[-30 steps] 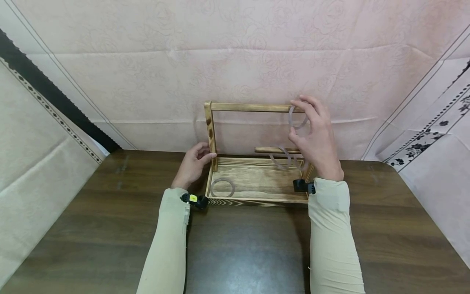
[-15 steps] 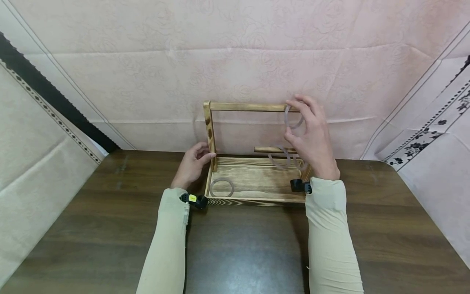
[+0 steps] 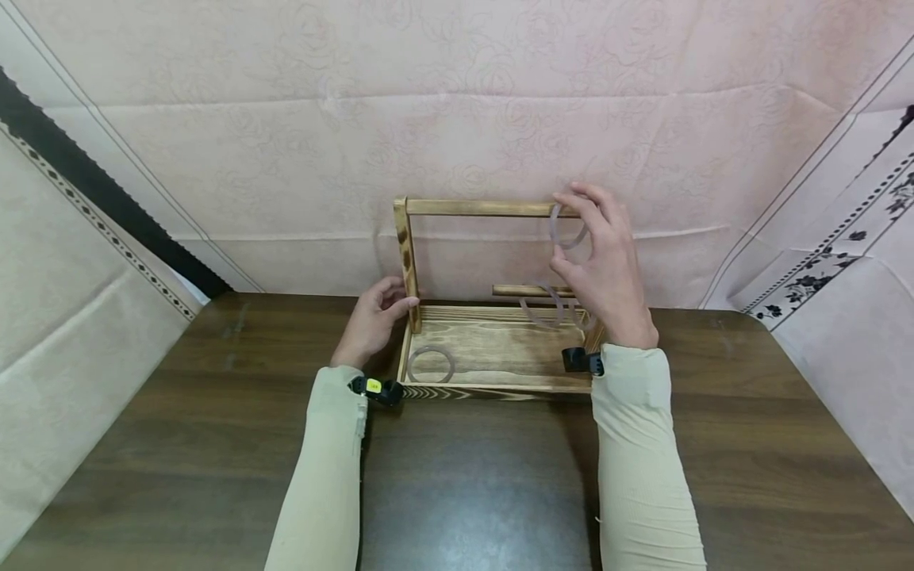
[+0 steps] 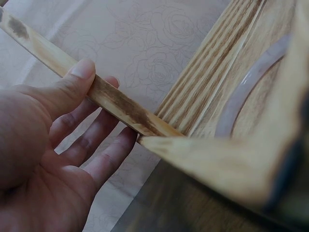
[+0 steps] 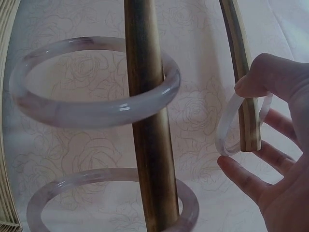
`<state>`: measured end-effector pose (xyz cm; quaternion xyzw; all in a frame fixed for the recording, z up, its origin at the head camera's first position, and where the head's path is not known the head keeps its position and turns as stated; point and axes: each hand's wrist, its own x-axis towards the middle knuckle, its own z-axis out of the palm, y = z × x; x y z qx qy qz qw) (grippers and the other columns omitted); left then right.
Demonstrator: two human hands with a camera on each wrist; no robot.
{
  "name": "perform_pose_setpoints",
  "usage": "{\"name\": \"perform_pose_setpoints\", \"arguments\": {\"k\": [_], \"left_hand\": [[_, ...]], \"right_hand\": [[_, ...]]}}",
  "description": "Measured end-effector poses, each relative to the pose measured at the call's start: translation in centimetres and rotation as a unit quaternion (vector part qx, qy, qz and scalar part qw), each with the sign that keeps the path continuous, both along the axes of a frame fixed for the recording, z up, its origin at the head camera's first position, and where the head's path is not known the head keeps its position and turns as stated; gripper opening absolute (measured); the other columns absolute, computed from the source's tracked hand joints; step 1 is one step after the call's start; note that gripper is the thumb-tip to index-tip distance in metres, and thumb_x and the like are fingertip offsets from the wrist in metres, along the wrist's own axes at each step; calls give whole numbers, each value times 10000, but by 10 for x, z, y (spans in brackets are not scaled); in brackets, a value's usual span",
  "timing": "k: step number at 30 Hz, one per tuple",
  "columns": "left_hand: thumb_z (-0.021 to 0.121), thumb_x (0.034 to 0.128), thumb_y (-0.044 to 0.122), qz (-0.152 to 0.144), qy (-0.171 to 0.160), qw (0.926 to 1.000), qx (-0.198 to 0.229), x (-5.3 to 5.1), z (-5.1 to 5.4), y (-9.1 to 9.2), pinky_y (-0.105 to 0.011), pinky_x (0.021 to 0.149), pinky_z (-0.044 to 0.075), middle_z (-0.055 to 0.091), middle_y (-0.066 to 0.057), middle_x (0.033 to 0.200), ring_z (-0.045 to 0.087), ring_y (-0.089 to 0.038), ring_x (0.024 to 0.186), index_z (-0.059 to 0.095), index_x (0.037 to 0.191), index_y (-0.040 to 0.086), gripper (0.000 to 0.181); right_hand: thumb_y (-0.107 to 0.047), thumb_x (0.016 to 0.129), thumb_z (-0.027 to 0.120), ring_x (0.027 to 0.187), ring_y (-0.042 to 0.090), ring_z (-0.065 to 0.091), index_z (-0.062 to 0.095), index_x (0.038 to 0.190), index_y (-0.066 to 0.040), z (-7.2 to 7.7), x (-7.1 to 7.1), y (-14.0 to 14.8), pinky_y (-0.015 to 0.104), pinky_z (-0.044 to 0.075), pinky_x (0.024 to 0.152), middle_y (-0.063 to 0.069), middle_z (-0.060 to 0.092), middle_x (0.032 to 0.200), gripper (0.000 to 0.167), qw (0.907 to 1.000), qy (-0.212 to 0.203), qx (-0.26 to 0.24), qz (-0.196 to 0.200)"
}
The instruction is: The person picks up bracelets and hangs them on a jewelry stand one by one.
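My left hand (image 3: 377,317) grips the left upright post (image 3: 408,254) of a wooden bangle stand, thumb on the near side and fingers behind. With thumb and fingertips, my right hand (image 3: 607,262) pinches a pale, translucent bangle (image 5: 228,128) at the stand's upper bar (image 3: 478,208). In the right wrist view this bangle encircles the bar close to its free end. Two more bangles hang around the lower bar (image 5: 145,63): a nearer one (image 5: 77,113) and another bangle (image 5: 36,208) below it in that view. My right hand covers part of the stand's right side.
One bangle (image 3: 452,366) lies flat in the left front corner of the stand's shallow wooden tray (image 3: 500,341). The stand sits at the back of a dark wooden table (image 3: 485,476), close to a pale patterned cloth backdrop (image 3: 457,143).
My right hand has shifted slightly left along the upper bar, carrying the pinched bangle. My left hand keeps its grip on the post.
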<state>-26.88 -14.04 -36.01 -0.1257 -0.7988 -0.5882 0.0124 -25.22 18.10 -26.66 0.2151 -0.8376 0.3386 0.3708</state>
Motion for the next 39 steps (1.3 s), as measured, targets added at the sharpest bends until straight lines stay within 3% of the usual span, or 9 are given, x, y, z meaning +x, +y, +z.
{"name": "perform_pose_setpoints", "arguments": {"k": [4,11,23,28,31,34,39], "left_hand": [[615,1015,74,5,7,10000,-16,2,1,0,-355,941,507,649,-277,1325,626,-366,1189,569,1321,-91,351],[608,1018,71,-7,9,10000,-36,3,3,1,-473,986,497,644,-280,1331,621,-388,1196,561,1330,-96,357],[601,1020,63,-16,7,10000,-14,6,6,2,-533,1021,476,640,-288,1331,611,-406,1203,563,1319,-102,344],[595,1025,68,5,-38,10000,-46,-2,-2,1,-559,1022,466,634,-289,1339,602,-421,1206,556,1334,-96,352],[599,1026,86,29,-37,10000,-18,-11,-12,-2,-522,1006,479,637,-275,1346,605,-408,1205,559,1346,-74,360],[614,1025,125,60,0,10000,-4,-18,-22,-5,-393,956,502,650,-246,1343,614,-371,1193,573,1350,-34,364],[640,1014,178,76,107,9999,-14,-21,-27,-7,-207,857,480,670,-220,1322,631,-324,1162,597,1332,3,365]], "right_hand": [[86,788,738,1369,294,435,636,1361,-135,0,0,-1,495,381,1109,70,514,1497,623,10000,17,6,17],[83,792,737,1333,320,450,640,1356,-131,0,0,-3,502,394,1066,82,521,1489,611,10000,86,34,28],[69,810,738,1336,318,440,627,1375,-133,-1,-1,-6,500,418,1054,84,509,1503,610,9999,25,125,51],[63,812,740,1314,322,439,628,1377,-134,-1,-1,-8,504,430,1038,88,506,1498,609,9999,12,159,66],[55,814,743,1317,320,432,633,1376,-147,-1,-1,-9,516,433,1037,81,500,1502,607,9999,-19,143,79],[48,815,748,1328,320,425,636,1374,-157,-1,-1,-9,526,433,1043,80,496,1506,605,9999,-27,138,76],[54,804,745,1314,326,432,639,1370,-151,-1,-1,-10,516,432,1033,83,501,1505,611,9999,-6,136,74]]}}
